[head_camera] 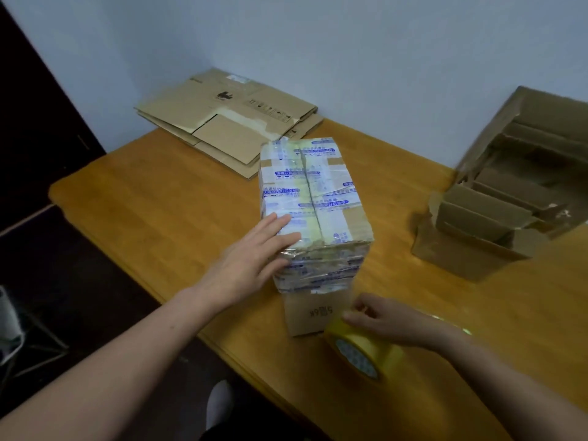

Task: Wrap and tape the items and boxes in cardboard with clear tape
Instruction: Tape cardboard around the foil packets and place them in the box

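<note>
Box (313, 214) under flat left hand (251, 259); right hand (378, 319) grips tape roll (361, 351).

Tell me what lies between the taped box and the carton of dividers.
Head view: only bare wooden tabletop between the taped box and the carton of dividers.

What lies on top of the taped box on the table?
Only the left hand rests on the taped box, at its near left corner. Its cardboard top is mostly hidden by printed tape.

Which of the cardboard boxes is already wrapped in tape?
The middle box under the left hand; the flattened boxes behind lie nearly bare, and the box with dividers stands open.
</note>
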